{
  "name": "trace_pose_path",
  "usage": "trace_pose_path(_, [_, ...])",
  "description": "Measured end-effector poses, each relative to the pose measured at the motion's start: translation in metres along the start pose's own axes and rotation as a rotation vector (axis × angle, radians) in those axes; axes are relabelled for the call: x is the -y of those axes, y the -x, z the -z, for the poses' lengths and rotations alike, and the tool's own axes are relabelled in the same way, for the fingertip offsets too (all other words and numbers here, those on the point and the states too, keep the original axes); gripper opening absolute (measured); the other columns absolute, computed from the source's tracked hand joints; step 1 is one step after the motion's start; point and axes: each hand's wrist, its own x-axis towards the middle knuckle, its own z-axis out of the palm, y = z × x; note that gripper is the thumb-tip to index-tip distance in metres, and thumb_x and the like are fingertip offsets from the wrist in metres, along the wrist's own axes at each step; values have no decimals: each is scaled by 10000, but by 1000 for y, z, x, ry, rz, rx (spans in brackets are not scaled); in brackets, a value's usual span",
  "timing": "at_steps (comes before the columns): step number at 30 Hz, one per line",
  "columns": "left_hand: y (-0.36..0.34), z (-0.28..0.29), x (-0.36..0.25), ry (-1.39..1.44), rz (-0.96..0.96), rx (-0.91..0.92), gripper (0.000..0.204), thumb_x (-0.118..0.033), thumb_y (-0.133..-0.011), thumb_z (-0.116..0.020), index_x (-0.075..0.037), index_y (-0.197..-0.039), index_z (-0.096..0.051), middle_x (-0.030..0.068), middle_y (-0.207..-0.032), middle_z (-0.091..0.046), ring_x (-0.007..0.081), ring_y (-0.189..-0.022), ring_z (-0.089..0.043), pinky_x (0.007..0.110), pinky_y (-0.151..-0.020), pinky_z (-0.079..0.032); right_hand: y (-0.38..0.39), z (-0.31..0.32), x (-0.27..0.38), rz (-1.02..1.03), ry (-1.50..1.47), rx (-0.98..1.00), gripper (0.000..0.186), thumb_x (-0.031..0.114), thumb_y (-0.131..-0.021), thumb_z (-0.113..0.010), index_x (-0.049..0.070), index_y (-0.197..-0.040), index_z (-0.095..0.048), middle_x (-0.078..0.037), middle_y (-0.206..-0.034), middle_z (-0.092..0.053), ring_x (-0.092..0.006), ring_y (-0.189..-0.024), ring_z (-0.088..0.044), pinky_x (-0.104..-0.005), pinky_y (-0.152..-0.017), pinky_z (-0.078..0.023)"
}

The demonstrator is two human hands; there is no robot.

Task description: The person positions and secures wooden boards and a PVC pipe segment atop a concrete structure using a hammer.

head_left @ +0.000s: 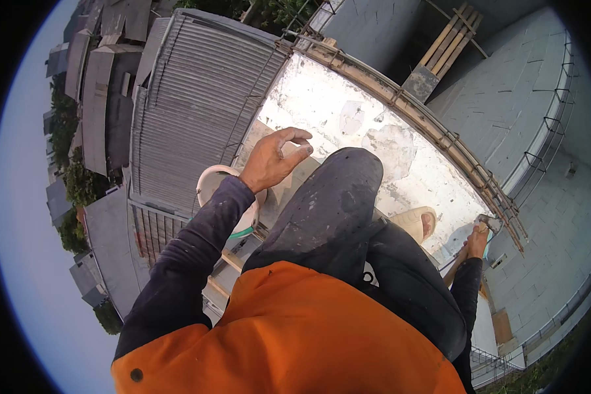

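Note:
My left hand (274,157) hovers over the pale ledge, its fingers bent and thumb apart, with nothing in it. Just behind that wrist sits a whitish bucket (210,182) with a green edge, partly covered by my sleeve. At the far right my right hand (477,241) is closed around what looks like a wooden-handled tool with a dark grey head (490,223). Its exact kind is too small to tell. Between the hands my bent knee hides part of the white-coated slab (335,92), which has rough grey patches.
Bamboo poles and rebar (400,98) run along the slab's far edge. Beyond them lie a deep gap with a plank walkway (450,39) and a grey block wall (499,98). A corrugated roof (203,92) lies lower left. My sandalled foot (414,222) rests on the slab.

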Motion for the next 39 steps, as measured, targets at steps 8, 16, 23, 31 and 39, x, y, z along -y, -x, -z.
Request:
trace_pose_path(8, [174,137,162,-196,693,-124,267,-237,-933,-728,-37,-1108,-753,126,-991,-783,229,-934,-747,373,-858,-572,-2,27,7,-35,-37,131,272,311,-1041,-575,47,-1098,-543,-35,-699,-509,-153,-523,-529,-335,-431,-437])
trace_pose_path(16, [190,18,272,-324,774,-47,315,-257,-942,-664,-45,-1155,-756,262,-1161,-757,434,-1138,-715,490,-1016,-554,79,46,65,66,154,260,220,284,-1076,-566,64,-1075,-556,-35,-675,-546,-152,-483,-538,-332,-404,-429])
trace_pose_path(23, [174,-12,295,-282,853,-48,364,-293,-950,-662,-17,-1168,-756,259,-1166,-758,405,-1182,-703,492,-1039,-541,104,58,53,293,421,373,260,296,-1036,-635,39,-1008,-609,-18,-707,-539,-121,-581,-526,-323,-533,-425])
trace_pose_path(31, [146,-4,287,-397,556,-198,287,-260,-973,-636,-117,-1171,-786,196,-1086,-790,372,-1065,-756,461,-947,-585,111,65,24,292,326,356,247,240,-1003,-638,-2,-1029,-677,-50,-785,-627,-151,-701,-584,-357,-636,-457])
trace_pose_path(39, [113,-17,316,-710,503,58,264,-164,-991,-578,-152,-1131,-801,133,-1098,-805,325,-1052,-775,447,-916,-605,139,62,16,229,458,119,258,232,-976,-650,-7,-1065,-685,-85,-834,-671,-196,-754,-640,-379,-681,-492])
